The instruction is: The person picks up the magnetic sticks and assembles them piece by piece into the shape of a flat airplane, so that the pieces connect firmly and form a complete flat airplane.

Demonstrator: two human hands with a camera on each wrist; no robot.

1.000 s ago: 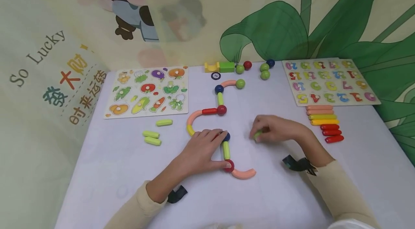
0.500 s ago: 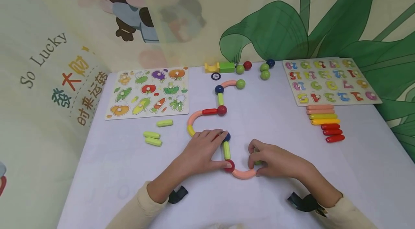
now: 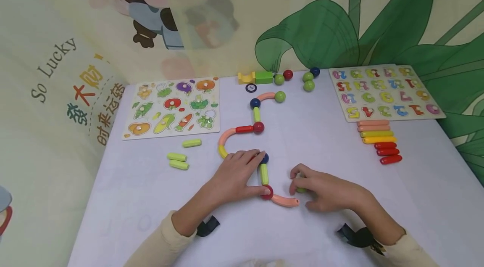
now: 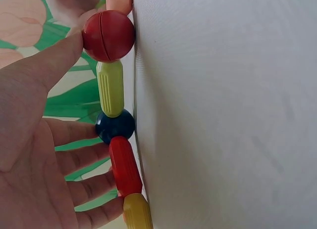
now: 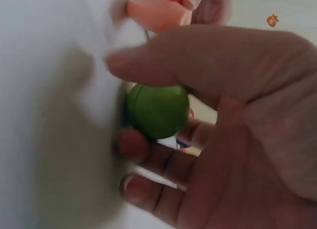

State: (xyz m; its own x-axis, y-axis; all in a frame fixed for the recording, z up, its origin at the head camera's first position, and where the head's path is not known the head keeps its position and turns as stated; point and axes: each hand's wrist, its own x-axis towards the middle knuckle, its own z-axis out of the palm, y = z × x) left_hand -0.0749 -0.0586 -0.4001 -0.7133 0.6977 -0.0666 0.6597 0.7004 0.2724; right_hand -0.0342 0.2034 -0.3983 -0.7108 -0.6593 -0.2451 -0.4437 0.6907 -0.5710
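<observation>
My left hand (image 3: 234, 178) rests along a chain of magnetic pieces. Its thumb touches a red ball (image 4: 109, 36), while the fingers lie against a dark blue ball (image 4: 115, 126) and a red stick (image 4: 125, 164). A light green stick (image 3: 264, 174) joins those two balls. From the red ball, a curved peach stick (image 3: 284, 201) extends right, its free end near my right hand (image 3: 329, 191). That hand holds a green ball (image 5: 159, 111) between curled fingers and thumb, just off the table. In the head view, the fingers mostly cover this ball.
Three light green sticks (image 3: 177, 157) lie left of the chain. Peach, yellow and red sticks (image 3: 378, 141) are lined up at right. A vegetable puzzle board (image 3: 172, 107) and a number board (image 3: 385, 92) lie at the back, with loose balls (image 3: 308, 85) and blocks (image 3: 264, 77) between.
My right hand has come nearer with the green ball, reaching the peach stick's free end, then drawn slightly right. The peach stick has turned, exposing its end. My left hand stays put.
</observation>
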